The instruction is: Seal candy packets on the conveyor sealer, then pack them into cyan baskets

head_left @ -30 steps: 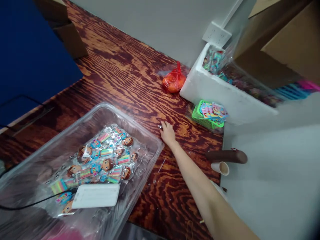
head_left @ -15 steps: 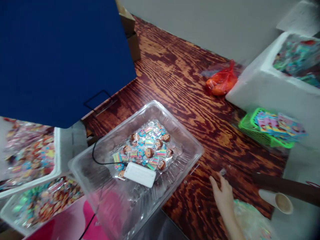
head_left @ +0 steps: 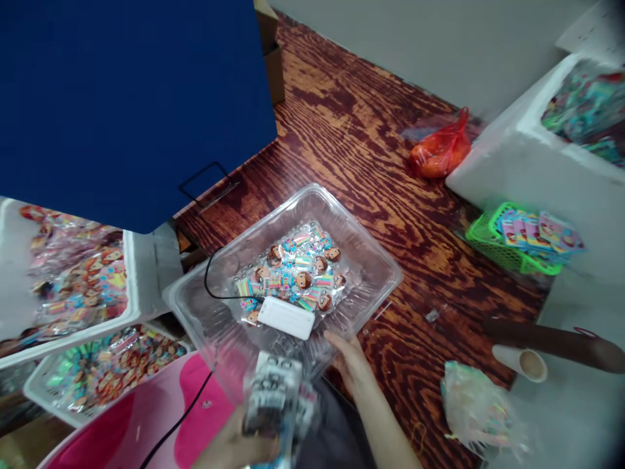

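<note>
Low at the near side of the clear plastic tray (head_left: 371, 280), a bundle of clear packets (head_left: 271, 391) is held by the left hand (head_left: 239, 446), its grip closed around the lower part. The right hand (head_left: 349, 365) is set at the tray's near right edge, fingertips by the rim; whether that grip is tightened on the plastic cannot be made out.

Light, soft and rather slippery, the bundle seems to be: glossy film, easily fanned apart, so it is best taken across its middle with even pressure, not by one loose corner. The tray looks thin and flexible, better supported at its rim.

Inside the tray, cartoon-figure packets (head_left: 303, 280) are spread, with a white device (head_left: 286, 318) laid on their near side and joined to a black cable (head_left: 209, 290). Beyond the tray the wood-grained bench (head_left: 336, 130) is seen; well to the tray's right, a green basket (head_left: 488, 238) is filled with printed cards (head_left: 532, 231).
</note>
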Demonstrator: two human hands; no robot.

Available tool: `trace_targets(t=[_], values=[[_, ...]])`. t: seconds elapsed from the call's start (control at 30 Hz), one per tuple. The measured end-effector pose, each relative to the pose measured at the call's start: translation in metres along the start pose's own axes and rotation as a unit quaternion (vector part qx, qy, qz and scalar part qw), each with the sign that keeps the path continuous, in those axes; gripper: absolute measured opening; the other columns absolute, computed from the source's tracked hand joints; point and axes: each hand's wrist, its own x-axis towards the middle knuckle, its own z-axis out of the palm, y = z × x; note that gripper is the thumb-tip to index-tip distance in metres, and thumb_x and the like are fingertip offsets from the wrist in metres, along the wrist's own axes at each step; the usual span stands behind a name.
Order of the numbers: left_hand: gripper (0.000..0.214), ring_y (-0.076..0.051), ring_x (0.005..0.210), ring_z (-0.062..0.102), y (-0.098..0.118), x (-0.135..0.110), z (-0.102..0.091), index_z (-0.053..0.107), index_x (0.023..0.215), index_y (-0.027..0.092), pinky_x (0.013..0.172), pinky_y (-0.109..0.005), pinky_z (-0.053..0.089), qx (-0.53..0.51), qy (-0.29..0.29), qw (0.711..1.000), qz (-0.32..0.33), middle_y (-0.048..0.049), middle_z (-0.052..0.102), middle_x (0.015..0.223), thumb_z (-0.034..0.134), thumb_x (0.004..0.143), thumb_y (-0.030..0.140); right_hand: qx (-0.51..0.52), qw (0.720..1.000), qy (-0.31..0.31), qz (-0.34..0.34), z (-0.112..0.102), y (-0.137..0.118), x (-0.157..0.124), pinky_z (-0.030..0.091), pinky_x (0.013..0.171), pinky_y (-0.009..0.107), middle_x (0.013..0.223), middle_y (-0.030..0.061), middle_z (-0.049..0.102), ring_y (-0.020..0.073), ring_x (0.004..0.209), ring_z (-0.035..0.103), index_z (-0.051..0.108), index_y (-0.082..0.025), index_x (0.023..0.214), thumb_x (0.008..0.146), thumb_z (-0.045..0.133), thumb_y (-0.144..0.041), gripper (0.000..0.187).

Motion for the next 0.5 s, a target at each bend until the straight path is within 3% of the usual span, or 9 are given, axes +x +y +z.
trace_targets(t=[0.07,0.17,0.3,0.4,0.5], values=[[0.049,-0.03,0.088,0.068,0.019,0.015,0.018,0.073,0.093,0.017,0.074,-0.033,0.053,-0.001,-0.041,0.999,0.035,-0.0064,0.074,0.087,0.091,0.049,0.027,0.001,1.0,-0.004,-0.003,0.0,0.002,0.001,0.054,0.06,0.029,0.085,-0.0011,0.071,0.0179,0.07,0.065,0.056,-0.025,0.125,0.056,0.085,-0.033,0.076],[0.045,-0.025,0.07,0.068,0.054,0.038,0.055,0.073,0.093,0.013,0.066,-0.032,0.053,-0.017,-0.088,0.993,0.078,-0.008,0.074,0.079,0.087,0.056,0.032,0.005,0.999,-0.019,-0.029,0.002,0.006,-0.002,0.054,0.062,0.029,0.09,0.0006,0.073,0.0192,0.073,0.068,0.058,-0.023,0.125,0.055,0.084,-0.031,0.075],[0.043,-0.023,0.064,0.068,0.101,0.057,0.089,0.071,0.089,0.011,0.063,-0.031,0.054,-0.018,-0.07,0.983,0.168,-0.0087,0.074,0.082,0.087,0.056,0.034,0.031,0.997,-0.039,-0.052,0.005,0.015,-0.01,0.056,0.072,0.036,0.105,0.0056,0.073,0.026,0.09,0.07,0.055,-0.021,0.131,0.055,0.082,-0.028,0.081],[0.047,-0.023,0.068,0.069,0.132,0.065,0.089,0.071,0.09,0.01,0.064,-0.031,0.056,0.026,-0.029,0.97,0.242,-0.0098,0.075,0.087,0.089,0.053,0.033,0.03,0.999,-0.005,-0.025,0.004,0.024,-0.016,0.057,0.063,0.034,0.111,0.0069,0.071,0.0293,0.096,0.068,0.045,-0.024,0.142,0.049,0.083,-0.025,0.1],[0.054,-0.024,0.069,0.07,0.152,0.067,0.075,0.07,0.096,0.009,0.066,-0.033,0.057,0.058,0.002,0.964,0.259,-0.0106,0.075,0.088,0.09,0.052,0.033,0.003,1.0,0.011,-0.015,0.002,0.033,-0.023,0.055,0.057,0.031,0.115,0.0066,0.069,0.0281,0.096,0.066,0.036,-0.028,0.148,0.048,0.084,-0.029,0.11]])
